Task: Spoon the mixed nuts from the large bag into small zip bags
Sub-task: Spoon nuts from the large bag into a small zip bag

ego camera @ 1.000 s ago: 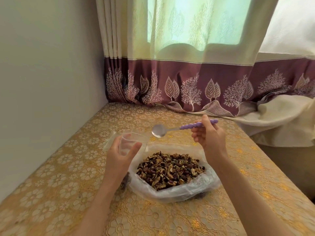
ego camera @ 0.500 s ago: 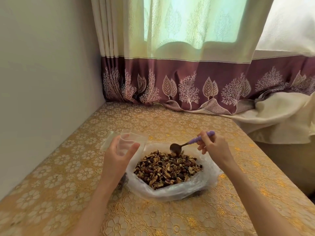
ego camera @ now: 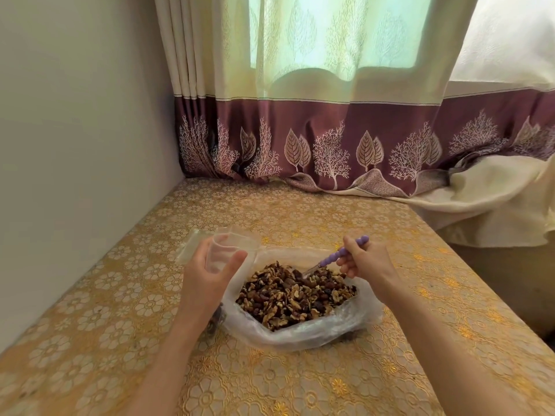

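A large clear plastic bag (ego camera: 303, 334) lies open on the table, full of mixed nuts (ego camera: 294, 295). My left hand (ego camera: 207, 280) grips a small clear zip bag (ego camera: 231, 247) with its mouth held open, just left of the large bag. My right hand (ego camera: 366, 261) pinches the purple handle of a spoon (ego camera: 339, 254). The spoon's bowl is dug into the nuts at the far side of the pile and is hidden by them.
The table wears a gold floral cloth (ego camera: 300, 211). A wall (ego camera: 75, 145) runs along the left side. A maroon and cream curtain (ego camera: 330, 139) hangs at the back and drapes over the table's far right corner. A few dark nuts (ego camera: 214, 321) lie beside my left wrist.
My right hand has brought the empty spoon down from above the large bag and pushed its bowl into the nuts. My left hand has kept the small bag open in place.
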A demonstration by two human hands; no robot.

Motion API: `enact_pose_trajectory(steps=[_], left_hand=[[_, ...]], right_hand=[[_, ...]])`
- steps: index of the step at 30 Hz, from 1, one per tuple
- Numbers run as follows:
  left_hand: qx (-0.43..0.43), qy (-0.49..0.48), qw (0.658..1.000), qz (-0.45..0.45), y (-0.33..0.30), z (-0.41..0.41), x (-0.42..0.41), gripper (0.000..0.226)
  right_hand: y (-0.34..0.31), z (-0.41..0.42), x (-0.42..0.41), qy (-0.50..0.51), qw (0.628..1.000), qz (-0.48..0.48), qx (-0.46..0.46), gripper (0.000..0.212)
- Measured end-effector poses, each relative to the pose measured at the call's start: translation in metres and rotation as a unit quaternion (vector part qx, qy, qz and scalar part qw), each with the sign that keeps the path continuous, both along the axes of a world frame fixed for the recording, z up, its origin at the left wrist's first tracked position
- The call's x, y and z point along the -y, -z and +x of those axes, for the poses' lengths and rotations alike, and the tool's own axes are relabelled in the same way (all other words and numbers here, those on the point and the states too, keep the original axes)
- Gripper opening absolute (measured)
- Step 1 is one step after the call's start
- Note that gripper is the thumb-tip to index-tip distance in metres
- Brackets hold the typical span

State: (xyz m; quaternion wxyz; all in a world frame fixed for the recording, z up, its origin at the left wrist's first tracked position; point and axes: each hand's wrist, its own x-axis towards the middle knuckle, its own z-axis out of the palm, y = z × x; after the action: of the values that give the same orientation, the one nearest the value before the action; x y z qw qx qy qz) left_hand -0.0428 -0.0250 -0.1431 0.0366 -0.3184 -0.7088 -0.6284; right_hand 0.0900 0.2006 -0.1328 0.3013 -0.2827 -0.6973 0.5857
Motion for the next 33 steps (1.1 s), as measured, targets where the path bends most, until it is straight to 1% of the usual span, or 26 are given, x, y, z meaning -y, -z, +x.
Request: enact_pose_trajectory(steps=[4,13,15,18,20,23,27,32,33], left_hand=[[0.003,-0.002,1.000,0.003,0.000,0.000,0.001,0.076],[-0.002,-0.005,1.000,-0.013,0.004,-0.003,-0.001,0.069],[-0.007,-0.003,1.000,-0.020,0.005,-0.003,-0.001,0.064],[-0.014,-0.004,0.999,-0.030,0.006,-0.003,-0.002,0.048],[-0.017,-0.005,0.999,-0.030,0.007,-0.004,-0.002,0.046],[-0.014,-0.009,0.999,-0.031,0.007,-0.005,-0.002,0.054],[-0.009,-0.009,1.000,-0.027,0.008,-0.004,-0.003,0.057],[0.013,-0.014,1.000,-0.011,0.007,-0.002,-0.002,0.084],[0.019,-0.013,1.000,-0.002,0.005,-0.001,-0.002,0.086]], right_hand=[[0.003,-0.005,0.004,0.002,1.000,-0.029,-0.006,0.045],[-0.004,0.001,0.002,0.037,0.995,-0.081,-0.044,0.041],[-0.011,0.001,0.004,0.038,0.994,-0.085,-0.056,0.041],[-0.026,0.000,0.007,0.032,0.993,-0.083,-0.081,0.041],[-0.039,-0.003,0.009,0.022,0.991,-0.084,-0.099,0.040],[-0.059,-0.008,0.014,0.005,0.991,-0.071,-0.117,0.037],[-0.079,-0.018,0.031,-0.035,0.988,-0.050,-0.139,0.036],[-0.085,-0.030,0.062,-0.080,0.983,0.023,-0.167,0.038],[-0.085,-0.031,0.067,-0.087,0.980,0.046,-0.175,0.039]])
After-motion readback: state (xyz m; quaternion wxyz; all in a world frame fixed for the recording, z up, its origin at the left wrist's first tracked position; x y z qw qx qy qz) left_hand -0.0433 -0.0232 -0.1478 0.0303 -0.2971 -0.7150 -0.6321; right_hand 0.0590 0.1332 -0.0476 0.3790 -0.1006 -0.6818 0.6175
